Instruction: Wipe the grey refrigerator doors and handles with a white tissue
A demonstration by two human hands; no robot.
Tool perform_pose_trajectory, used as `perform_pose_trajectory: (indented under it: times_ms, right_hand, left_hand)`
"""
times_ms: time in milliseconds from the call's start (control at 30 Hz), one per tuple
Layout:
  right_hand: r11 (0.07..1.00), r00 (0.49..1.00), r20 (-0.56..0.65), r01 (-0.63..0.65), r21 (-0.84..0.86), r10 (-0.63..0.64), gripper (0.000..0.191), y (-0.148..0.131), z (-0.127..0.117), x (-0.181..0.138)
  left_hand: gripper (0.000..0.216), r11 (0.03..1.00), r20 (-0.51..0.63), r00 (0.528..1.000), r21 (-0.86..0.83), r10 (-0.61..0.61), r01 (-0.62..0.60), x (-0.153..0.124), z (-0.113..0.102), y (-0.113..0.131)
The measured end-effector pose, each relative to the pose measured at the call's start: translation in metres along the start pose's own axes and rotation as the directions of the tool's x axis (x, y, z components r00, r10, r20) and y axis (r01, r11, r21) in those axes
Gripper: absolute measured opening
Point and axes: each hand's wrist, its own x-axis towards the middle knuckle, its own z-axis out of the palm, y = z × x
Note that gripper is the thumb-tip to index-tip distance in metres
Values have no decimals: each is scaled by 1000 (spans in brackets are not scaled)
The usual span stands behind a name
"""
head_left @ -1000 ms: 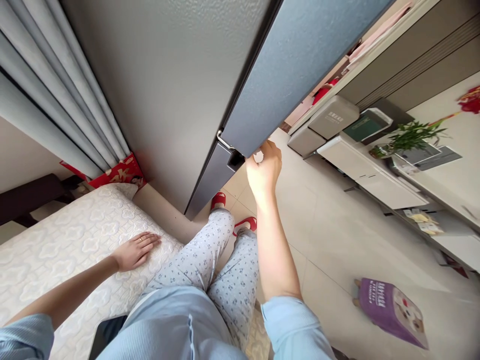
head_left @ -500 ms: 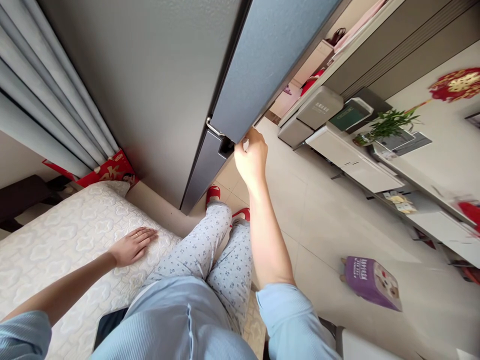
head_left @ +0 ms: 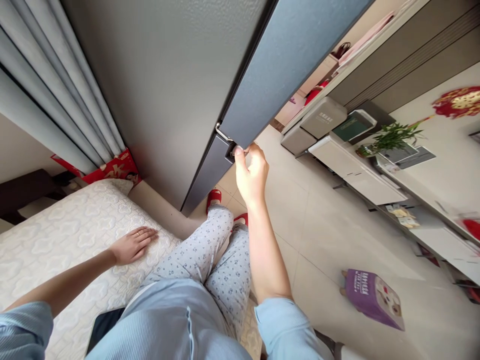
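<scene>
The fingers [head_left: 240, 151] of the right hand [head_left: 252, 172] have drawn together, pinching the edge of the dark recess [head_left: 229, 153] in the door [head_left: 165, 75]; the left hand [head_left: 132, 245] lies spread on the mattress [head_left: 75, 240].

One left hand [head_left: 133, 246], one right hand [head_left: 252, 175], one ring [head_left: 139, 232], two red slippers [head_left: 213, 199], one mattress [head_left: 75, 235], one grey curtain [head_left: 48, 90], one potted plant [head_left: 395, 136], one purple bag [head_left: 371, 300], one metal handle [head_left: 223, 132]

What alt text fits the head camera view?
A person's right hand reaches up to a dark recess beside a metal handle on a tall grey door panel, while the left hand rests flat on a quilted white mattress. A purple bag lies on the tiled floor.
</scene>
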Motion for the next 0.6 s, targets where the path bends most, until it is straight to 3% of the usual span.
perform_pose_trajectory:
  times_ms: [133,300,600]
  right_hand:
    - [976,997,-11,-72,203,76,32,-3,5,-8]
    - [880,981,-82,-119,459,175,33,0,15,-11]
    - [768,945,-133,-155,622,299,39,1,18,-7]
  left_hand:
    - [59,1000,-3,1000,-5,-4,4,-1,1,0]
    - [57,999,-4,1000,25,21,-21,4,-10,6]
    - [51,988,-16,997,139,75,-72,8,-18,11]
